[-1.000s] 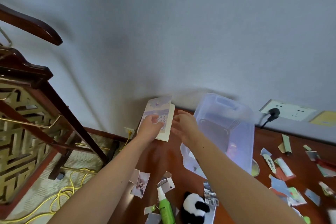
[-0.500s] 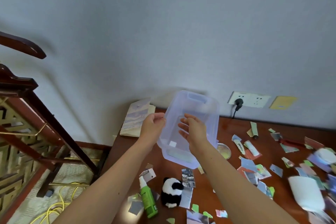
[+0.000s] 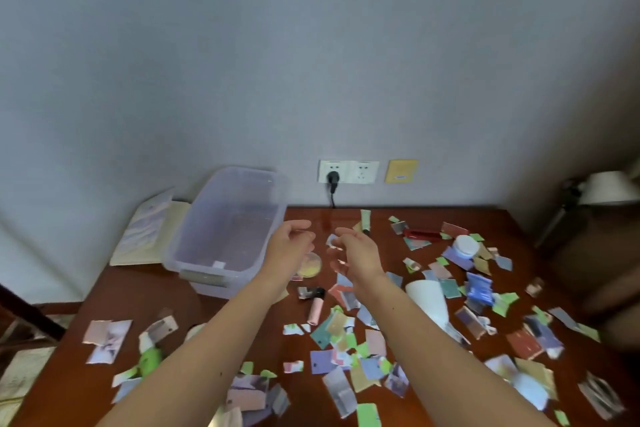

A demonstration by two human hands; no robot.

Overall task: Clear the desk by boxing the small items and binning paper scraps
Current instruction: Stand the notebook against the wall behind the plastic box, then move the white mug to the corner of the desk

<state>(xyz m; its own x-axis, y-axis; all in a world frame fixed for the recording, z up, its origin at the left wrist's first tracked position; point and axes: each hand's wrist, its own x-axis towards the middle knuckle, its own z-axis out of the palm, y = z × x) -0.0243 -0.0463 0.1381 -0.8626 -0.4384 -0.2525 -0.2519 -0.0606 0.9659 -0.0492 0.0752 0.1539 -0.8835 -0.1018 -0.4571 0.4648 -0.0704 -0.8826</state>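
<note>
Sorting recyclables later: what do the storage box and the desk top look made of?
Storage box: translucent smooth plastic, probably; the desk shows through its walls. Desk: reddish-brown wood or veneer, glossy; it reflects light near the wall.

translucent lilac box [image 3: 227, 229], reddish-brown desk [image 3: 242, 333], pastel multicoloured paper scraps [image 3: 349, 357], grey wall [image 3: 311, 62]
</note>
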